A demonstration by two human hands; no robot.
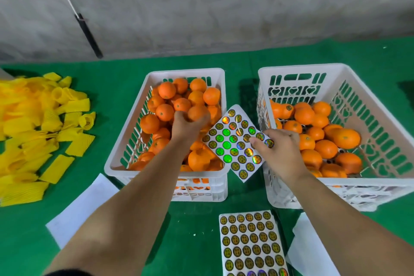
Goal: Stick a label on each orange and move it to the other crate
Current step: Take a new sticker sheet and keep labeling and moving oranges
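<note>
Two white plastic crates stand on the green table. The left crate point(218, 74) is heaped with plain oranges. My left hand point(186, 126) reaches into it and grips one orange point(197, 112) near the crate's middle. The right crate point(349, 188) holds several oranges, one at the back showing a round label point(289, 108). A sheet of shiny round labels point(235, 143) lies propped between the two crates. My right hand point(277, 152) is over the sheet's right edge, with thumb and forefinger pinching at a label there.
A second full label sheet point(251, 244) lies on the table near me. White backing papers point(83, 206) lie at the lower left and lower right point(311, 251). A pile of yellow foam sleeves point(33, 127) fills the left side. A black-handled pole point(88, 34) leans on the grey wall.
</note>
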